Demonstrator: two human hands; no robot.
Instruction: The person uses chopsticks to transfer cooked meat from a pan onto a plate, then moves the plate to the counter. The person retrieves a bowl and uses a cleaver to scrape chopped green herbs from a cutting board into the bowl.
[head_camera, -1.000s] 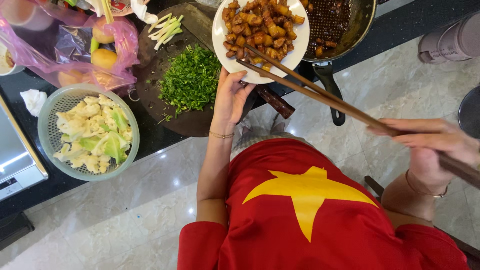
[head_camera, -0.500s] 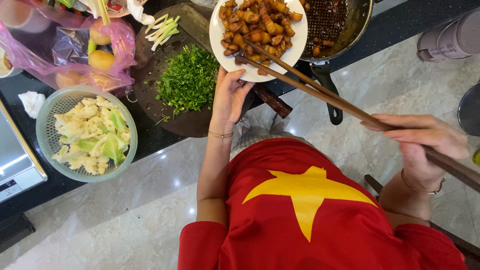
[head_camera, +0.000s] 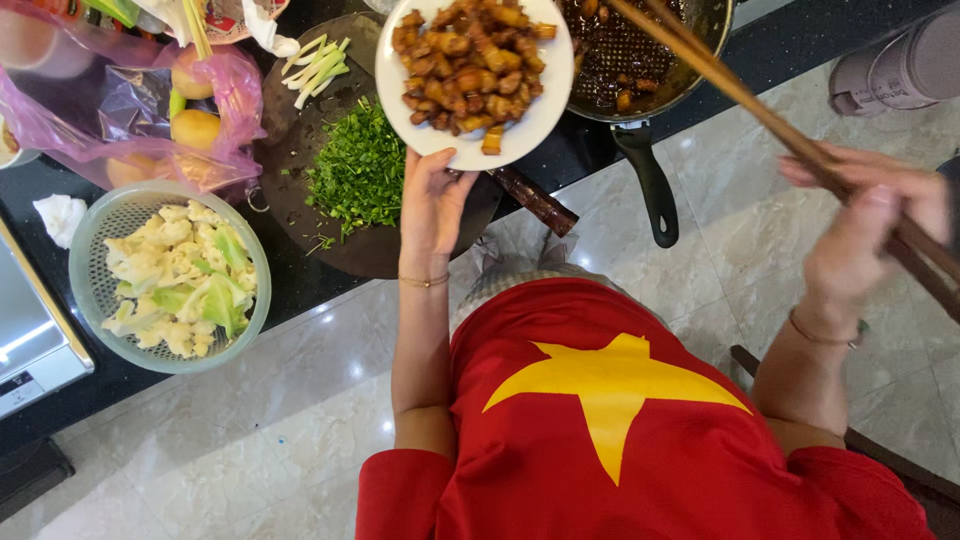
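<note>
The person's right hand (head_camera: 865, 235) is gripping long wooden chopsticks (head_camera: 740, 90), tips reaching over the dark pan (head_camera: 650, 60); the left hand (head_camera: 435, 200) is cupping the white plate (head_camera: 470, 145) of browned meat pieces (head_camera: 465, 65) beside it on the surface (head_camera: 300, 280). Keeping the plate level and tight against the pan's rim is probably making each transfer safer.
</note>
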